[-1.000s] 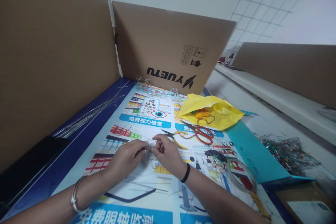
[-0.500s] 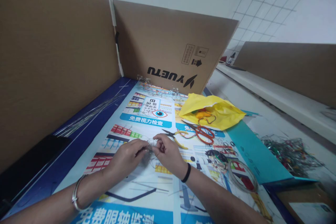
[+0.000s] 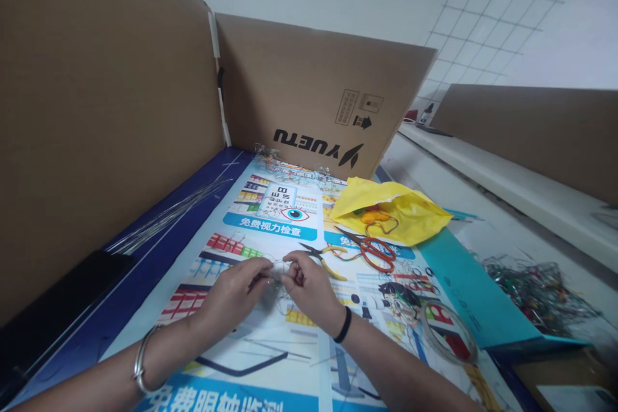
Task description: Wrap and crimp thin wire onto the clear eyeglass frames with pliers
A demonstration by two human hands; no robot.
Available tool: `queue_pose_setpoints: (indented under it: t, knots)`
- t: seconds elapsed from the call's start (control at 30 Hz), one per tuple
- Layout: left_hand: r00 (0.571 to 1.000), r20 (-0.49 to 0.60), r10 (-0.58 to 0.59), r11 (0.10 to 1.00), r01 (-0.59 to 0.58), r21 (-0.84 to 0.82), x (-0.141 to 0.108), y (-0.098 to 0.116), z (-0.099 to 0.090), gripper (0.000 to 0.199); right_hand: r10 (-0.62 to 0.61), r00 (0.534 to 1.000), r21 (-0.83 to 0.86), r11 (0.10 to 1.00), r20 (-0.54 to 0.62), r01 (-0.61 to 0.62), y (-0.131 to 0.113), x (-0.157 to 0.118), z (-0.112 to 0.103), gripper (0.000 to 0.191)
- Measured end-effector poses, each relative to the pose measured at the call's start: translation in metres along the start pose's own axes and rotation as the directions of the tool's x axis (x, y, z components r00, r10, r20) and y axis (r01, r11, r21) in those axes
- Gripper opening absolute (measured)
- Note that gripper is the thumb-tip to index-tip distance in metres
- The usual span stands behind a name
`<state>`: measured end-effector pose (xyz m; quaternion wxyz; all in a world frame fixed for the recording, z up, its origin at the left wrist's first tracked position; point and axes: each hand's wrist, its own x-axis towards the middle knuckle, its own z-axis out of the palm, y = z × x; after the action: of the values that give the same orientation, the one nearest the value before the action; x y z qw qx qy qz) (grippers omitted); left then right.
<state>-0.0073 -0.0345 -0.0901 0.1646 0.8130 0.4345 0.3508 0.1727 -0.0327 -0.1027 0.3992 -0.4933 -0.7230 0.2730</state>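
Between my two hands is a small piece of thin silvery wire [image 3: 278, 270], bent in loops; its exact shape is too fine to make out. My left hand [image 3: 236, 290] pinches it from the left, with a silver bangle on that wrist. From the right, my right hand [image 3: 311, 284] pinches it too, fingertips almost meeting the left ones; a black band circles the wrist. Just beyond the right hand lie yellow-handled pliers [image 3: 333, 262], jaws pointing left. Red-handled scissors [image 3: 379, 253] rest behind them, against a yellow pouch [image 3: 415, 212] holding something orange.
A printed poster [image 3: 270, 360] covers the table. Straight wires [image 3: 168, 215] lie in a bundle at the left. Cardboard panels [image 3: 309, 84] stand at the left and back. To the right are a round clear container [image 3: 449, 331] and a tangled wire heap [image 3: 541, 290].
The view has shifted slightly, so the surroundings sit a little lower. Both hands stay together on the wire, with only small finger movement.
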Motion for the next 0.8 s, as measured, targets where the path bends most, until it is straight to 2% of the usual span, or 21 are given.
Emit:
queue_pose_setpoints:
  t: [0.2, 0.33, 0.53, 0.63, 0.8]
  knots:
    - [0.996, 0.088, -0.003, 1.0, 0.003, 0.008, 0.008, 0.008, -0.003, 0.017, 0.008, 1.0, -0.011, 1.0, -0.01, -0.008, -0.001, 0.0, 0.001, 0.026]
    - [0.985, 0.166, -0.052, 0.995, 0.065, -0.076, 0.011, 0.011, -0.011, 0.027, 0.037, 0.999, 0.023, 0.999, 0.031, -0.038, -0.004, 0.001, -0.004, 0.027]
    - [0.966, 0.257, -0.039, 0.985, 0.081, -0.153, 0.014, 0.016, -0.023, 0.052, 0.069, 0.993, 0.084, 0.993, 0.094, -0.077, -0.007, 0.002, -0.009, 0.034]
    - [0.951, 0.309, -0.014, 0.993, 0.05, -0.109, 0.022, 0.017, -0.023, 0.047, 0.074, 0.992, 0.085, 0.993, 0.098, -0.083, -0.009, 0.003, -0.01, 0.035]
    - [0.945, 0.324, -0.054, 0.998, 0.064, -0.019, 0.039, 0.019, -0.022, 0.033, 0.125, 0.988, 0.13, 0.982, 0.09, -0.136, -0.015, 0.007, -0.011, 0.034]
